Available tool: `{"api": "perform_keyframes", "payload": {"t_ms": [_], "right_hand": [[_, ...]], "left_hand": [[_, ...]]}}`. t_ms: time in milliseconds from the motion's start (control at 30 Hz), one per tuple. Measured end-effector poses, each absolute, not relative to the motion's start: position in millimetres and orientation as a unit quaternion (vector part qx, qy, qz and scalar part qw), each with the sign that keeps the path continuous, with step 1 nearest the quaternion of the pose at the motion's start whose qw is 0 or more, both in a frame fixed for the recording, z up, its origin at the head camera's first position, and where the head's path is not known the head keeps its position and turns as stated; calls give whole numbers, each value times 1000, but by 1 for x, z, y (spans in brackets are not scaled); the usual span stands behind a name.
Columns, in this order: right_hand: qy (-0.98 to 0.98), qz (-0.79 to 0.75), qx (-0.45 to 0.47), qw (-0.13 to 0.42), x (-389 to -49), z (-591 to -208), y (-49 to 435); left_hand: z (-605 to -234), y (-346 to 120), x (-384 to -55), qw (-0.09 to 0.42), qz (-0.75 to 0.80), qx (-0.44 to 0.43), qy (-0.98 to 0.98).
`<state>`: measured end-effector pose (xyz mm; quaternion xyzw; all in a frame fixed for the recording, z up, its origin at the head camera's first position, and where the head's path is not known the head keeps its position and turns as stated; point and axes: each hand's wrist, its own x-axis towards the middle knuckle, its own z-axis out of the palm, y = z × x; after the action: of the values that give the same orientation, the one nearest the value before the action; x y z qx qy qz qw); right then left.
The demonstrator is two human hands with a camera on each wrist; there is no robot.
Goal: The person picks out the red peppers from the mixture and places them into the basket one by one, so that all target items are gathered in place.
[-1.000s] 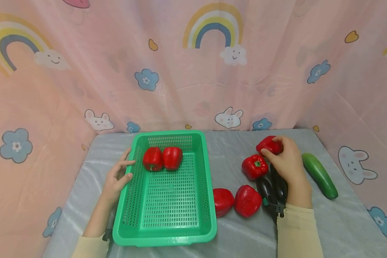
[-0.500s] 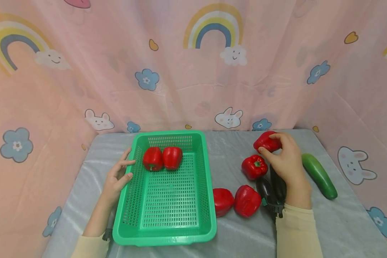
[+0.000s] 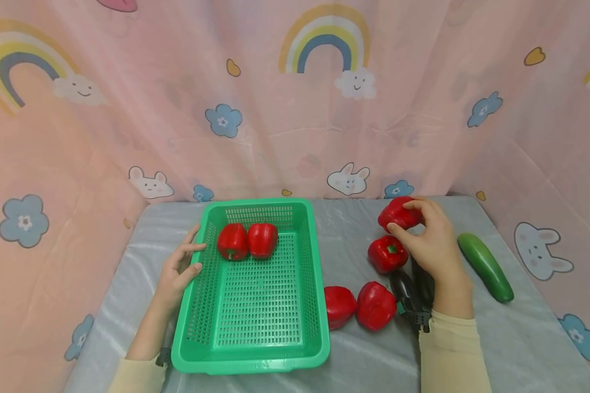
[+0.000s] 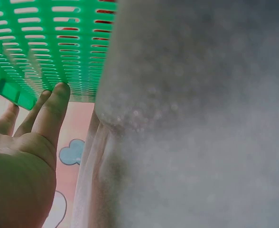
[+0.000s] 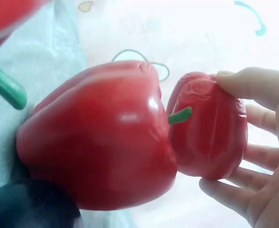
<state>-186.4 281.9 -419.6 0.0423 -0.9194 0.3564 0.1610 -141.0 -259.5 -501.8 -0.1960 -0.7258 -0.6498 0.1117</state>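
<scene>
Head view first: out at the right, the right hand has a red bell pepper pinched between thumb and fingers, well apart from the green plastic basket. Over on the left, the left hand grasps nothing, fingers loosely extended against the basket's side, probably steadying it. Two peppers sit side by side at its far end, perhaps tucked there to leave room; two loose peppers lie just off its right side, near the eggplants, with a cucumber farther right. All this on a grey-draped tabletop, backed by a pink curtain of rainbows and rabbits. Left wrist: fingertips at the slotted wall, no clench there. Right wrist: thumb opposing the fingers, a hold that seems to suit that rounded body, while a stemmed pepper looms in front.
</scene>
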Motion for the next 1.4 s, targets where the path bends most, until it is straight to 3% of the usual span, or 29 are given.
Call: {"api": "perform_keyframes", "payload": {"t_ms": [1400], "right_hand": [[-901, 345, 200, 170, -176, -404, 212]], "left_hand": [[-500, -259, -141, 110, -650, -195, -726]]}}
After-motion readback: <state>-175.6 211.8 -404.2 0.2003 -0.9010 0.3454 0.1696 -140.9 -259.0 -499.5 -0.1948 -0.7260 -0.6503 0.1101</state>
